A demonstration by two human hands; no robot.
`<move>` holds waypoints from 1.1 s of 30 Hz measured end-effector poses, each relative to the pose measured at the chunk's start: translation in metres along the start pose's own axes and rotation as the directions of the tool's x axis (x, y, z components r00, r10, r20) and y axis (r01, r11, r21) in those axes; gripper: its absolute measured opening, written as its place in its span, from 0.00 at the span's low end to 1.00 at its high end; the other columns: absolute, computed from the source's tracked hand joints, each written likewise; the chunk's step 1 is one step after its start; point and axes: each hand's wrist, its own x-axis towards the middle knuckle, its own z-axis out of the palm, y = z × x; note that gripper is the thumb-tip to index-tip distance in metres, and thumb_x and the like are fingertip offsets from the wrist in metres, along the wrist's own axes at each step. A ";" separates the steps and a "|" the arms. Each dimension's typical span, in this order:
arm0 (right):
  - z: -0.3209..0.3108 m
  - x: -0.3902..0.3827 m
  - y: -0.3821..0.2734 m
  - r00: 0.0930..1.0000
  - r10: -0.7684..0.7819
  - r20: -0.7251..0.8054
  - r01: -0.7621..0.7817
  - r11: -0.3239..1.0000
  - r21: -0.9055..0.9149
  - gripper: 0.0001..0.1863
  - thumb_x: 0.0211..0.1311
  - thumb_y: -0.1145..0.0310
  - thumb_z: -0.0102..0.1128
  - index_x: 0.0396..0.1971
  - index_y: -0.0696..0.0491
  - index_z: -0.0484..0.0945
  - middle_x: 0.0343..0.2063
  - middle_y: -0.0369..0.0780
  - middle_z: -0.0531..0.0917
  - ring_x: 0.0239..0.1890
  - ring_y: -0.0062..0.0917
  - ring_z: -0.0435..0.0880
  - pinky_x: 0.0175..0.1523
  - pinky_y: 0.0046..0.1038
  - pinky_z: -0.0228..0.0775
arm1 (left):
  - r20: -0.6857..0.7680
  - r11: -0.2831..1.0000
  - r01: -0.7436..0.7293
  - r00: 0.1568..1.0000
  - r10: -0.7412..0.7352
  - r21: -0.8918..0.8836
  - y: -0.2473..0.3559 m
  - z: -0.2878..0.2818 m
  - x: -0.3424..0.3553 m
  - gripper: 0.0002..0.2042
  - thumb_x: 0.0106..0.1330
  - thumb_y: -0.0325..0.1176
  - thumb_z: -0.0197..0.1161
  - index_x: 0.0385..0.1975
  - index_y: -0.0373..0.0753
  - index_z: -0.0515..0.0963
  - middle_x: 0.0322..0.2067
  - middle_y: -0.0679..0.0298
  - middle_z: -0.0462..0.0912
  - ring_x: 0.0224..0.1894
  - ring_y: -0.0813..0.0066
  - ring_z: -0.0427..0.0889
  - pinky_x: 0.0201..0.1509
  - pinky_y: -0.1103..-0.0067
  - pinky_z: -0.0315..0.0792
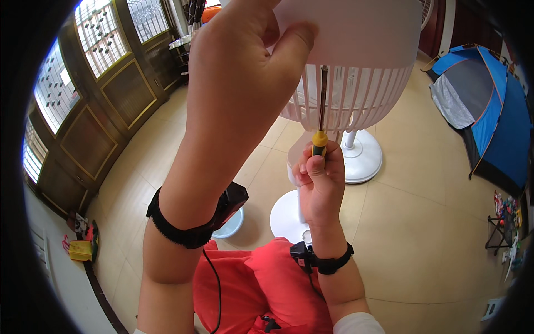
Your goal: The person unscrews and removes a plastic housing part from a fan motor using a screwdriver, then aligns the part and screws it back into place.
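A white fan (356,94) with a slatted grille stands upright before me; a smooth white cover (361,33) tops the grille. My left hand (250,55) is raised at the fan's upper left, closed on the cover with its thumb against the front; the other fingers are mostly out of sight. In my right hand (322,183) is a screwdriver (319,139) with a yellow and dark green handle, pinched between thumb and fingers. Its long shaft points straight up along the grille slats to the cover's lower edge, where I cannot make out the tip.
Behind the grille stands a white round pedestal base (361,158); another white round base (286,214) is below my right hand. A light blue basin (231,224) sits near my left wrist. Red cloth (261,278) covers my lap. A blue tent (484,106) is at the right.
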 end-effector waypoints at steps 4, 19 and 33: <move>0.001 -0.001 0.001 1.000 -0.019 -0.010 0.019 1.000 -0.008 0.15 0.65 0.61 0.56 0.45 0.54 0.69 0.31 0.33 0.73 0.29 0.15 0.67 0.38 0.20 0.63 | -0.099 0.967 0.030 0.995 -0.005 0.253 0.018 0.014 -0.001 0.22 0.60 0.16 0.54 0.57 0.30 0.66 0.42 0.56 0.80 0.38 0.79 0.82 0.40 0.85 0.75; -0.001 0.000 0.005 0.997 -0.075 0.010 0.076 0.989 -0.128 0.16 0.62 0.61 0.60 0.39 0.52 0.64 0.27 0.33 0.70 0.25 0.13 0.64 0.31 0.16 0.58 | -0.067 0.983 0.085 0.995 -0.075 0.164 0.021 0.008 -0.001 0.23 0.60 0.15 0.55 0.57 0.31 0.66 0.38 0.57 0.80 0.34 0.81 0.81 0.36 0.86 0.75; -0.016 0.011 -0.005 0.957 0.104 0.270 -0.152 0.975 0.161 0.16 0.64 0.56 0.56 0.39 0.54 0.68 0.28 0.35 0.73 0.23 0.17 0.64 0.31 0.19 0.56 | 0.002 0.978 0.072 0.997 -0.073 0.198 -0.002 -0.006 -0.002 0.23 0.59 0.16 0.56 0.57 0.31 0.66 0.22 0.70 0.73 0.22 0.91 0.68 0.26 0.89 0.63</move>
